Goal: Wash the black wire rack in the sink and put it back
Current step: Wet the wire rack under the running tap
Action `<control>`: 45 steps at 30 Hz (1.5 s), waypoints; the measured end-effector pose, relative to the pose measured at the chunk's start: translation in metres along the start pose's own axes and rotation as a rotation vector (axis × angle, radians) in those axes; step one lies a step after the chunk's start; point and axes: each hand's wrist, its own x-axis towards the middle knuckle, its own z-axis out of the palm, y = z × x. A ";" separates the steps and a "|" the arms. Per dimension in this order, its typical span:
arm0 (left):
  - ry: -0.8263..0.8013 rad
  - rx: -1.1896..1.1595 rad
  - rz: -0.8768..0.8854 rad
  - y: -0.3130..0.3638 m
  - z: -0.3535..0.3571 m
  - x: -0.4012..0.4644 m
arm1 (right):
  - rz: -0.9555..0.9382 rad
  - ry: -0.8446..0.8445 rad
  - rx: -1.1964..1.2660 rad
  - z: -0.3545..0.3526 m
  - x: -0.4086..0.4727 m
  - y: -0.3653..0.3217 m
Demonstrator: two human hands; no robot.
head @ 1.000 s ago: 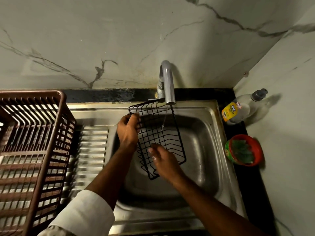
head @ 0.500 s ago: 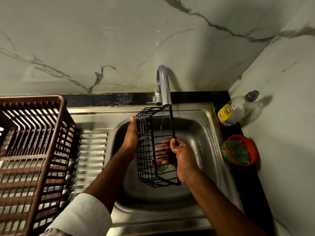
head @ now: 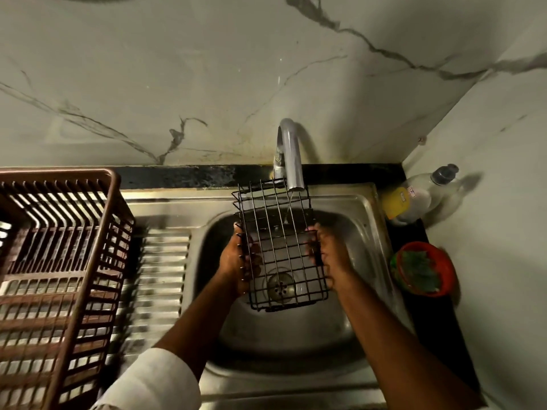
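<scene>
- faucet (head: 291, 155) spout hangs just over the rack's (head: 281, 247) far end, blocking a lift there.
- basket (head: 56, 261) walls off the left.
- bottle (head: 414, 196) and bowl (head: 423, 269) crowd the right counter (head: 444, 335).
- sink (head: 281, 344) near side lies open.

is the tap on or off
On: a thin stream falls from the tap spout through the black wire rack, held over the sink.

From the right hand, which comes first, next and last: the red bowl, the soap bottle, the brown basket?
Starting from the right hand, in the head view:
1. Red bowl, just to its right on the counter.
2. Soap bottle, farther back in the right corner.
3. Brown basket, far across on the left, past the sink.
</scene>
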 end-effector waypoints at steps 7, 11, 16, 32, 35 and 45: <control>0.135 0.029 0.124 -0.012 0.001 -0.009 | -0.227 0.209 -0.318 0.032 0.014 -0.041; 0.209 0.042 0.138 -0.001 0.006 -0.007 | -0.604 0.408 -0.839 0.047 0.007 -0.029; 0.226 0.051 0.158 0.009 0.006 -0.011 | -0.768 0.389 -1.121 0.053 -0.027 0.011; 0.073 0.844 0.583 -0.024 0.010 -0.034 | -0.230 -0.026 -0.165 -0.017 -0.059 0.066; 0.060 1.074 0.670 -0.042 0.028 -0.047 | -0.040 -0.074 -0.084 -0.012 -0.044 0.048; -0.400 1.203 0.540 -0.052 0.046 -0.038 | 0.133 -0.033 -0.195 -0.006 -0.006 0.036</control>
